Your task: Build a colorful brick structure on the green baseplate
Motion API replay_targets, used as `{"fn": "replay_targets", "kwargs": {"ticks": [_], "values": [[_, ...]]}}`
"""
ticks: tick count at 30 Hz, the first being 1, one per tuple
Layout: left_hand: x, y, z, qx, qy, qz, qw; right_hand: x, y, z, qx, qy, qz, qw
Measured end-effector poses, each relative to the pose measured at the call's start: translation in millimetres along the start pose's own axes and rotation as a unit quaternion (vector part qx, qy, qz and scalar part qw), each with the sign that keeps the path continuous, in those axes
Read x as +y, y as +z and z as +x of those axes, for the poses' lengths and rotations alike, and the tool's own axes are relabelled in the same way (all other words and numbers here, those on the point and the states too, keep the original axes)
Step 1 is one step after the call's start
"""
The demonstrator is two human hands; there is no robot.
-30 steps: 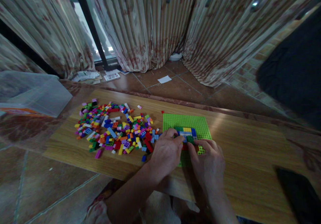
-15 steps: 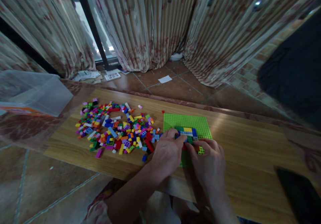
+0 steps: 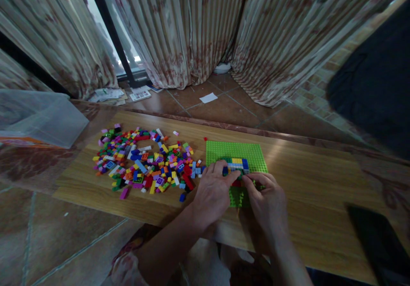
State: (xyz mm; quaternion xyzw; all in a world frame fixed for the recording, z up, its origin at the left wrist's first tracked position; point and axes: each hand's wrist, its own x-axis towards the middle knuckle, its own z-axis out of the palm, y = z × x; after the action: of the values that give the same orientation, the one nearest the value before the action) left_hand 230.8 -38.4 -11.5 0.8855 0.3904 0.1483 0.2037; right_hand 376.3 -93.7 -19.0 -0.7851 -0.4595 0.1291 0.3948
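Observation:
A green baseplate [image 3: 237, 151] lies on the wooden board [image 3: 307, 179], with a small block of blue, yellow, white and green bricks [image 3: 236, 163] built on it. My left hand [image 3: 213, 194] rests on the plate's left side, fingers curled, thumb and forefinger pinched against the built bricks. My right hand [image 3: 267, 200] lies over the plate's near part, fingers bent and pressing on bricks there. What the fingertips hold is hidden. A heap of loose coloured bricks [image 3: 145, 162] is spread left of the plate.
A clear plastic tub [image 3: 38, 119] sits at the far left. A dark flat object [image 3: 374, 239] lies on the board at the near right. Curtains [image 3: 179, 25] hang behind, with papers [image 3: 109, 94] on the tiled floor.
The view has shifted slightly down. My right hand has slid a little left toward my left hand, and both sets of fingertips have closed in on the built bricks.

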Motion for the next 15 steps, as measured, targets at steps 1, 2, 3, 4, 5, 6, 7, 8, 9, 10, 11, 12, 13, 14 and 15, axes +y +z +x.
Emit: {"fn": "replay_targets", "kwargs": {"ticks": [1, 2, 3, 4, 5, 6, 7, 8, 9, 10, 11, 12, 13, 14, 15], "values": [[0.0, 0.1, 0.1, -0.001, 0.000, 0.000, 1.000, -0.5, 0.5, 0.1, -0.002, 0.000, 0.002, 1.000], [-0.2, 0.4, 0.2, -0.001, -0.001, 0.000, 1.000, -0.8, 0.9, 0.2, -0.004, 0.001, 0.006, 1.000], [-0.4, 0.8, 0.3, -0.002, -0.003, 0.000, 1.000, -0.9, 1.2, 0.3, -0.004, 0.003, 0.011, 1.000], [-0.6, 1.1, 0.4, -0.002, -0.005, 0.000, 1.000, -0.9, 1.6, 0.3, -0.004, 0.004, 0.014, 1.000], [-0.8, 1.5, 0.5, -0.002, -0.005, 0.002, 1.000, -0.9, 1.9, 0.4, -0.005, 0.003, 0.015, 1.000], [-1.0, 1.7, 0.6, -0.001, -0.005, 0.004, 1.000, -0.8, 2.2, 0.4, -0.007, 0.001, 0.014, 1.000], [-1.2, 1.9, 0.8, -0.001, -0.005, 0.007, 1.000, -0.7, 2.6, 0.4, -0.007, -0.002, 0.011, 1.000], [-1.3, 1.8, 0.9, -0.002, -0.005, 0.010, 1.000, -0.6, 3.0, 0.4, -0.006, -0.007, 0.005, 1.000], [-1.4, 1.6, 1.1, -0.006, -0.005, 0.013, 1.000, -0.4, 3.4, 0.2, -0.004, -0.011, -0.001, 1.000], [-1.4, 1.3, 1.2, -0.009, -0.006, 0.017, 1.000, -0.3, 3.9, 0.1, -0.001, -0.015, -0.008, 1.000], [-1.3, 0.9, 1.3, -0.012, -0.007, 0.019, 1.000, -0.2, 4.3, -0.1, 0.003, -0.018, -0.015, 1.000], [-1.1, 0.5, 1.4, -0.013, -0.007, 0.022, 1.000, 0.0, 4.7, -0.4, 0.007, -0.021, -0.023, 0.999], [-0.8, 0.0, 1.5, -0.015, -0.006, 0.024, 1.000, 0.2, 5.0, -0.6, 0.009, -0.024, -0.029, 0.999], [-0.4, -0.4, 1.6, -0.016, -0.006, 0.027, 0.999, 0.3, 5.4, -0.8, 0.008, -0.027, -0.033, 0.999], [0.0, -0.7, 1.8, -0.018, -0.006, 0.030, 0.999, 0.4, 5.6, -1.0, 0.008, -0.031, -0.035, 0.999]]}}
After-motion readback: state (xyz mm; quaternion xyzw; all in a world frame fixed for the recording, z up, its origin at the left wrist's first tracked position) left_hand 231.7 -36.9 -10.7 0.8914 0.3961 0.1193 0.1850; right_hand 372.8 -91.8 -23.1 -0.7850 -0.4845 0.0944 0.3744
